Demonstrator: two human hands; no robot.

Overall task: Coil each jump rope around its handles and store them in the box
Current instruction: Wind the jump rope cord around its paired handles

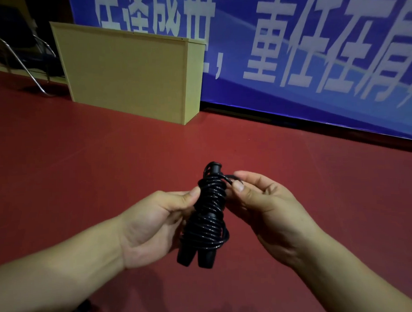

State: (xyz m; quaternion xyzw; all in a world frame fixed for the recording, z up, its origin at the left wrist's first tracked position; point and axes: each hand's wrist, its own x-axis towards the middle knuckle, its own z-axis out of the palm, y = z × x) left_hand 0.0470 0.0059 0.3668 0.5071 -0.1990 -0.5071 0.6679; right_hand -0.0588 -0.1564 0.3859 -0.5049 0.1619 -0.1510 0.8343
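Nearly coiled: jump rope (208, 216) upright, axis twelve-to-six, gripped by left hand (153, 227) at nine o'clock; last loop pinched by right hand (260, 200) at two.

- The rope (210, 211) is glossy black all over, cord and handles alike.
- Beneath the rope, the floor (83, 160) is a plain deep red.
- Beyond the rope, a pale yellow-tan wooden panel (130, 76) with faint grain.
- Right of the panel, a blue banner (313, 47) carrying large white characters and a light streak.
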